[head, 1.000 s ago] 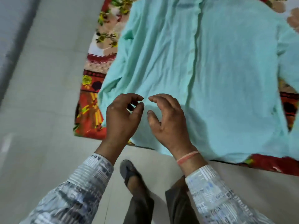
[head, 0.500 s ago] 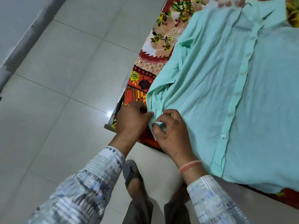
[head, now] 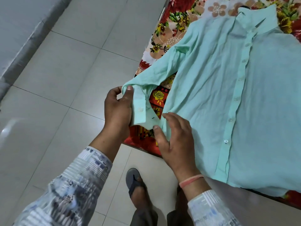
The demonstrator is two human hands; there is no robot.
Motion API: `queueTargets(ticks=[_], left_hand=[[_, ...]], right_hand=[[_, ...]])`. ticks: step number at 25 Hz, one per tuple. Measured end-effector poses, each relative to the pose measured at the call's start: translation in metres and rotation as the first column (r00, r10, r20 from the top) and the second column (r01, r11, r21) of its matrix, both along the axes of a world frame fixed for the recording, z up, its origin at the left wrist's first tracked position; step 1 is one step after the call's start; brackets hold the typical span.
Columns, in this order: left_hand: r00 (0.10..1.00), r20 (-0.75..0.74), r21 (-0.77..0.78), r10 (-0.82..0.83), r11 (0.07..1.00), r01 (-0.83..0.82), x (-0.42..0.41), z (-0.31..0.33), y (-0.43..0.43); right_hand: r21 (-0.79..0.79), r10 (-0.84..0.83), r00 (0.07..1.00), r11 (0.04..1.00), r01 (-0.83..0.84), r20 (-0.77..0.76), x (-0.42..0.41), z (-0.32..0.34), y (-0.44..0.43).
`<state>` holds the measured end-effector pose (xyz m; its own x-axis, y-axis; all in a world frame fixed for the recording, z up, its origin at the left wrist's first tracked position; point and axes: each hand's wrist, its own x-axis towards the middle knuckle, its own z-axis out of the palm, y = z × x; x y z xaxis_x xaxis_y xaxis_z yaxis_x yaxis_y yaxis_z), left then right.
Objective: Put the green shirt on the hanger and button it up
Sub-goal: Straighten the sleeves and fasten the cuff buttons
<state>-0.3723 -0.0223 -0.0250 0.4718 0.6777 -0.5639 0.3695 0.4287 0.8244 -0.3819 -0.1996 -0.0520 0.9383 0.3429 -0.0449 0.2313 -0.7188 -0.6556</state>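
Lengthwise, the green shirt (head: pixel 211 95) lies collar-away on the floral bedsheet (head: pixel 175 18); left hand (head: pixel 118 110) grips its sleeve cuff (head: pixel 139 110), right hand (head: pixel 175 141) loosely pinches it.

One green shirt (head: pixel 211 95) lies on one floral bedsheet (head: pixel 179 17), with two hands at its near-left sleeve: the left hand (head: pixel 118 108) and the right hand (head: pixel 175 141). Six front buttons (head: pixel 235 99) and one cuff button (head: pixel 140 109) show. Near: one sandal (head: pixel 132 178), one wristband (head: pixel 191 180).
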Motion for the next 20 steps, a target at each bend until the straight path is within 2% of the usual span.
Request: queueTargets(ticks=[1,2,3,4,6,8,10,14,16,18,20], left_hand=[[0.999,0.03,-0.084,-0.022,0.996,0.025,0.001,0.0,0.001],[0.997,0.063,-0.151,-0.034,0.988,0.043,0.0,0.0,0.002],[0.994,0.103,-0.213,-0.035,0.975,0.056,0.0,0.0,0.001],[0.989,0.142,-0.261,-0.029,0.963,0.066,-0.001,0.0,0.0],[0.987,0.154,-0.26,-0.044,0.962,0.083,-0.003,0.001,0.0],[0.99,0.063,-0.106,-0.128,0.985,0.134,-0.005,-0.002,0.006],[0.987,-0.017,-0.041,-0.161,0.986,0.16,-0.012,-0.006,0.012],[0.969,-0.023,-0.079,-0.246,0.967,0.244,-0.031,-0.012,0.02],[0.96,-0.005,-0.067,-0.28,0.958,0.279,-0.037,-0.013,0.023],[0.958,0.001,-0.047,-0.287,0.957,0.286,-0.04,-0.014,0.025],[0.953,0.022,-0.023,-0.302,0.953,0.302,-0.043,-0.012,0.021]], right_hand=[[0.099,-0.063,0.998,0.993,0.062,0.008,0.003,0.004,0.004],[0.198,-0.101,0.994,0.974,0.109,-0.05,0.005,0.006,0.009],[0.257,-0.108,0.984,0.956,0.142,-0.14,0.006,0.007,0.014],[0.239,-0.106,0.975,0.959,0.152,-0.196,0.007,0.005,0.018],[-0.029,-0.05,0.988,0.999,0.046,-0.147,0.009,-0.004,0.022],[-0.303,0.016,0.99,0.951,-0.058,-0.138,0.012,-0.009,0.028],[-0.388,-0.004,0.987,0.92,-0.061,-0.163,0.01,-0.012,0.031],[-0.169,-0.153,0.964,0.979,0.117,-0.218,0.003,-0.017,0.034],[-0.038,-0.224,0.969,0.974,0.222,-0.101,0.0,-0.015,0.035],[0.11,-0.251,0.966,0.964,0.243,0.063,0.003,-0.005,0.036],[0.231,-0.197,0.979,0.956,0.18,0.054,0.005,0.008,0.038]])
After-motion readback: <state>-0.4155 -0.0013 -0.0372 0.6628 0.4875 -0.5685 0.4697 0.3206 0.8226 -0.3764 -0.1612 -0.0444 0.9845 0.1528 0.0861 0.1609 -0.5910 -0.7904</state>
